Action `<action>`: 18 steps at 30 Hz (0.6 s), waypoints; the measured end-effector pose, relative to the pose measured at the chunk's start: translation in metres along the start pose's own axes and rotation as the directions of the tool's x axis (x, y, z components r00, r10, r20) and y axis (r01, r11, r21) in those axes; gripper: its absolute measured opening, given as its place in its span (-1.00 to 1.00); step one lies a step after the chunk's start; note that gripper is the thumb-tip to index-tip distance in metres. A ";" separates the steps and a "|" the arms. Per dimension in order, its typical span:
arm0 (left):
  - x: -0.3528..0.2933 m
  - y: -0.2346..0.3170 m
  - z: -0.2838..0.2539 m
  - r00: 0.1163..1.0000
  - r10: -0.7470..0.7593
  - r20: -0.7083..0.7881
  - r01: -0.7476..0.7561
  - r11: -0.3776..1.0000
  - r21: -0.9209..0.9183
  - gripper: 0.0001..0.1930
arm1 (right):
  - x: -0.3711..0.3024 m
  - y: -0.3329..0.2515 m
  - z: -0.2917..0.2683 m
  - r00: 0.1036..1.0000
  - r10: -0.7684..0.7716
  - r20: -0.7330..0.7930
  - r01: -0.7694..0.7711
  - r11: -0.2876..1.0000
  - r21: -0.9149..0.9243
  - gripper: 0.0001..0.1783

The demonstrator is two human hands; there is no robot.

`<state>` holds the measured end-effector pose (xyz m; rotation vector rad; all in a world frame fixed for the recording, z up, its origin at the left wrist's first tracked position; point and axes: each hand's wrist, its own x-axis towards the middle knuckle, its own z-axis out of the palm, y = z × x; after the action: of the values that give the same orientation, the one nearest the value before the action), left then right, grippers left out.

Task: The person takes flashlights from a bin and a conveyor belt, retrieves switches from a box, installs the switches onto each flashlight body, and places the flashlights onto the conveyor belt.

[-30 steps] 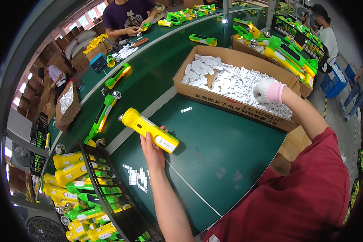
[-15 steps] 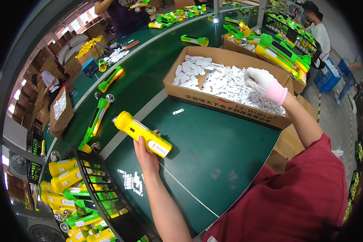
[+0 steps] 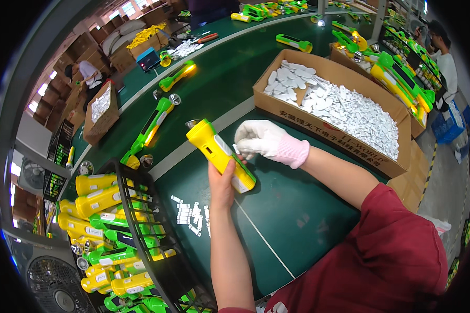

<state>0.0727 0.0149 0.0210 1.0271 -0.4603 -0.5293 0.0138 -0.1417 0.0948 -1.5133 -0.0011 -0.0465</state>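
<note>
A yellow flashlight (image 3: 212,150) with white and green parts lies tilted in my bare left hand (image 3: 222,185), whose fingers wrap around its body above the green table. Close against its upper side is my right hand (image 3: 261,140), in a white glove with a pink cuff. Its fingertips pinch a small white piece (image 3: 236,148), partly hidden by the glove. To the right stands a cardboard box (image 3: 324,128) filled with small white plastic pieces (image 3: 350,112). A cluster of small white rectangular pieces (image 3: 189,215) lies on the table left of my left forearm.
A black basket (image 3: 133,211) heaped with yellow and green flashlights stands at the left. Beyond the table, a green conveyor (image 3: 214,88) carries green flashlights (image 3: 156,122). More flashlights fill a box (image 3: 397,83) at the far right. Other people work in the background.
My gloved right hand has moved left from the box of white pieces to the flashlight, now pinching a small white piece. The flashlight is turned a little in my left hand. The view has shifted.
</note>
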 end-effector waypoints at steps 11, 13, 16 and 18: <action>0.006 -0.007 0.001 0.979 0.093 -0.184 -0.050 0.973 0.224 -0.51 | 0.017 0.012 0.007 0.998 0.034 0.059 -0.034 0.999 -0.008 -0.76; 0.005 -0.009 0.000 0.976 0.128 -0.177 -0.080 0.963 0.257 -0.54 | 0.017 0.013 0.008 0.998 0.045 0.055 -0.043 0.999 -0.024 -0.79; 0.004 -0.011 0.000 0.976 0.139 -0.171 -0.075 0.940 0.332 -0.55 | 0.017 0.015 0.008 0.999 0.028 0.045 -0.026 0.998 -0.055 -0.79; 0.004 -0.008 0.004 0.975 0.126 -0.182 -0.059 0.940 0.335 -0.57 | 0.016 0.013 0.009 0.998 0.040 -0.039 -0.041 0.999 -0.009 -0.77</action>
<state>0.0717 0.0061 0.0160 1.3575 -0.4215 -0.2628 0.0309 -0.1328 0.0824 -1.5214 0.0610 -0.0436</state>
